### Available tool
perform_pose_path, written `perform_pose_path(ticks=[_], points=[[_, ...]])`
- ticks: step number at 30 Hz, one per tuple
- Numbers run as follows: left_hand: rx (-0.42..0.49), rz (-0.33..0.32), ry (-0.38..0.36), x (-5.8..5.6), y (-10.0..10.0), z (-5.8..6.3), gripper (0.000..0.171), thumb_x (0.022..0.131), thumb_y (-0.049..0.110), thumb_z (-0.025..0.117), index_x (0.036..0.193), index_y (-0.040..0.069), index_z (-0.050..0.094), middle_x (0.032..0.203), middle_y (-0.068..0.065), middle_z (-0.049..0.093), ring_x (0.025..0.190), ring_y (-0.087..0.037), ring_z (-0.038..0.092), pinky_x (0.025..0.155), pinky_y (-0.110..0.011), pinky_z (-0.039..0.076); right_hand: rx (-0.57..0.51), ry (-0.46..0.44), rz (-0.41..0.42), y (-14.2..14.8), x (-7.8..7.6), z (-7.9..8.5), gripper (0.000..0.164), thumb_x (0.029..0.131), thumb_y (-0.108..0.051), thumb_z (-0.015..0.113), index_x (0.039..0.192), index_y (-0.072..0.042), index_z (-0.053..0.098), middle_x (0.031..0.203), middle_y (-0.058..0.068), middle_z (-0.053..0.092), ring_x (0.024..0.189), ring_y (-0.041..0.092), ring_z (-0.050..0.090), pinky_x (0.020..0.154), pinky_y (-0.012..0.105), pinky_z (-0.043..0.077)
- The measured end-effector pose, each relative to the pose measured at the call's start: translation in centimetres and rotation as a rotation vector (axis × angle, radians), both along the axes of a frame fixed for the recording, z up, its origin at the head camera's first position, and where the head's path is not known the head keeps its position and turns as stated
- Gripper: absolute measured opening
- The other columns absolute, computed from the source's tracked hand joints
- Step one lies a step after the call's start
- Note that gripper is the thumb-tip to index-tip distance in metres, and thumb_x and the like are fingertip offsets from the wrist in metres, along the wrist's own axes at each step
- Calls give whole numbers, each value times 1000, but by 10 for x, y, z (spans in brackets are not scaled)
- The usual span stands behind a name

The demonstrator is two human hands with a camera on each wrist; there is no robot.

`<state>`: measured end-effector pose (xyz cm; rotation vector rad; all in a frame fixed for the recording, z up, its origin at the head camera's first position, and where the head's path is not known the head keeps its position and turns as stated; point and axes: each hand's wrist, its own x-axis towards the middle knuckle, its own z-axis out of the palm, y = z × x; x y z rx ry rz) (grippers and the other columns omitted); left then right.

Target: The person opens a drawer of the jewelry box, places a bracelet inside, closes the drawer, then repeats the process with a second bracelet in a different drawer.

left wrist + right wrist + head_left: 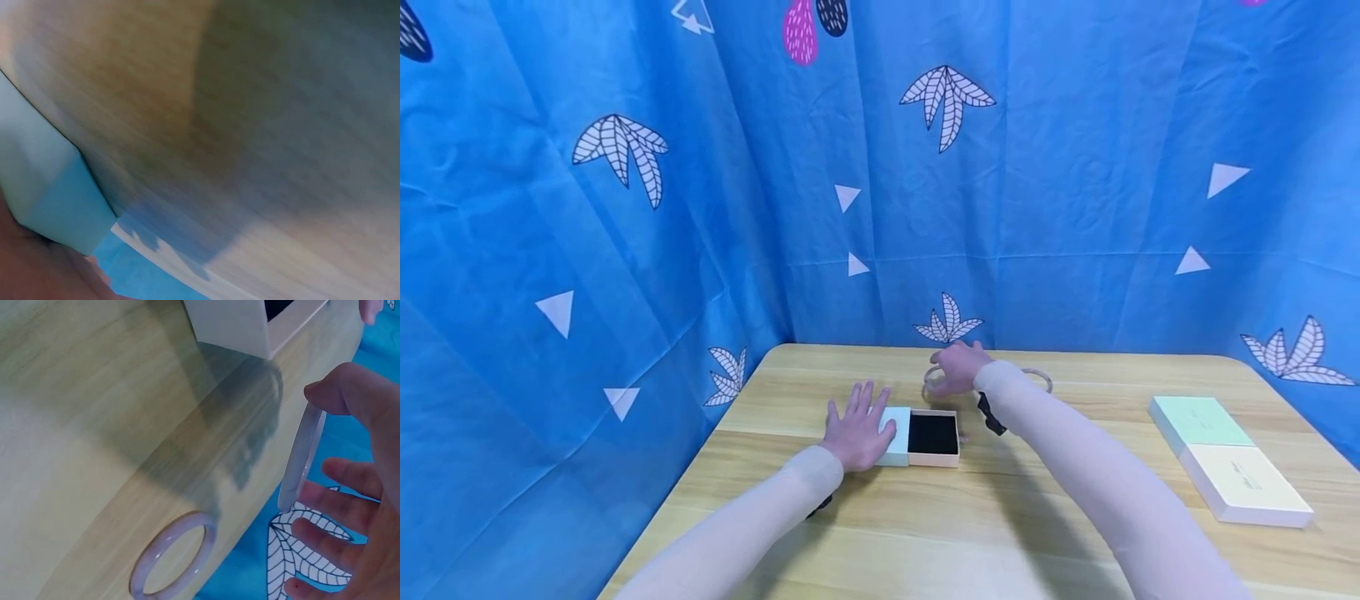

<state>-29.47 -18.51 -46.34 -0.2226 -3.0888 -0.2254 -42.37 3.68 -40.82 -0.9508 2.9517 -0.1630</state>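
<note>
My left hand (859, 432) rests with straight, spread fingers on the pale blue sleeve (895, 443) of a small box. The box's drawer (934, 460), lined in black, is slid out to the right. Above the table, beyond the drawer, my right hand (958, 368) pinches a pale bangle (302, 459) between thumb and fingers; the right wrist view has it nearly edge-on. A second pale bangle (140, 569) lies on the table, partly hidden behind the right arm in the head view. In the left wrist view, part of the sleeve (72, 206) shows beside the hand (37, 269).
Toward the right edge of the wooden table (880, 550) sits a longer box (1251, 487) in mint green and cream. A blue patterned curtain (1060, 167) hangs behind the table and along its left side.
</note>
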Motion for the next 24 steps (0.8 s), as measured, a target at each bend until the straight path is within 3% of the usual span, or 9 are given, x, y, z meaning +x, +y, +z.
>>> perform_pose_path(ticks=[20, 24], points=[[13, -4, 4, 5, 0, 4, 65, 105, 55, 25, 163, 26, 19, 171, -9, 9, 158, -32, 2, 117, -73, 5, -7, 10, 35, 5, 27, 21, 59, 83, -45, 77, 132, -14, 66, 133, 0, 68, 120, 29, 56, 96, 55, 39], [0, 4, -4, 3, -1, 1, 67, 104, 58, 23, 163, 28, 17, 171, -7, 7, 158, -30, 0, 117, -73, 5, -15, 5, 55, 7, 34, 24, 56, 85, -47, 74, 130, -14, 68, 135, 1, 67, 127, 33, 54, 104, 66, 35]])
